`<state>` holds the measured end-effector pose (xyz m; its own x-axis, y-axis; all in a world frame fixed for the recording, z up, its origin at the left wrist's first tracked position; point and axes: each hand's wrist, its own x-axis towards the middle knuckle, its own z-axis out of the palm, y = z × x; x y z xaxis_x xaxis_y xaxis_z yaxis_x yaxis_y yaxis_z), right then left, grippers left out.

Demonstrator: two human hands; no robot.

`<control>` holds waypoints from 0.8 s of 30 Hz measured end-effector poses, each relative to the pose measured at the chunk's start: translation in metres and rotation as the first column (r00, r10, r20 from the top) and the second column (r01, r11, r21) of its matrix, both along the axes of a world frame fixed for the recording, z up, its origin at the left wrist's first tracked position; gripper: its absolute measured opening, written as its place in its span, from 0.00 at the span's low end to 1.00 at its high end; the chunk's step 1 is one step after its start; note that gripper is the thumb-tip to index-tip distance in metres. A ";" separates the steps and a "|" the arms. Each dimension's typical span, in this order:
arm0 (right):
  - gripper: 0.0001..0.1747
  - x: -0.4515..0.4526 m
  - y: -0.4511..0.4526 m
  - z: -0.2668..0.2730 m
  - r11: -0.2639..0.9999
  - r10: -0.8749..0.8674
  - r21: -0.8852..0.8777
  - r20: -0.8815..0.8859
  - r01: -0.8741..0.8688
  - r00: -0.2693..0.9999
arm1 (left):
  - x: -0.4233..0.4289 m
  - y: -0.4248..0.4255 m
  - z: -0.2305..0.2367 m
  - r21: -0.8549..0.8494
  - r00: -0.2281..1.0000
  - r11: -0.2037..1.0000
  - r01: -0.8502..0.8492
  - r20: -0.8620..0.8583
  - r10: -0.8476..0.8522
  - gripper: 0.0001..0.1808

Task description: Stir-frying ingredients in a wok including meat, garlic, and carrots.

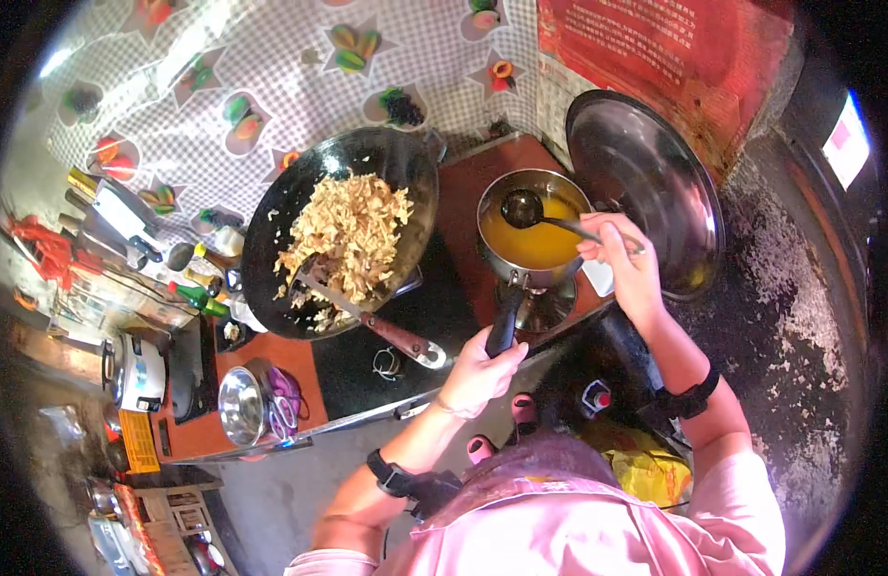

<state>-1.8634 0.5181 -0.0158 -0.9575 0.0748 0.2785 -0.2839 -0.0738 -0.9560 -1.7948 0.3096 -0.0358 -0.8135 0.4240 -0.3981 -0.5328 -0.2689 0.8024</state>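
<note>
My left hand (485,371) grips the black handle (506,320) of a metal saucepan (531,277). Yellow-orange liquid (512,243) lies inside the pan. Over that liquid, my right hand (622,263) holds a metal ladle (523,209) by its stem, the dark bowl within the pan's rim. How deep the ladle sits is hard to tell. To the left of the saucepan stands a large black wok (271,245) with a heap of pale brown shredded food (354,234). A spatula (397,335) with a brown handle rests in the wok, its blade partly under the food.
Behind the saucepan, a large round lid (649,194) leans against the wall. Left on the counter are a steel bowl (241,407), a purple cloth-like item (284,399), a green bottle (199,299) and a white cooker (139,373). A cleaver (123,216) stands farther back. A yellow bag (649,475) lies low on the right.
</note>
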 end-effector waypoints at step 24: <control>0.17 -0.048 0.012 -0.206 0.882 -0.181 0.446 0.015 0.155 0.983 | -0.143 0.087 -0.145 0.028 0.955 0.956 -0.292 -0.054 0.293 0.18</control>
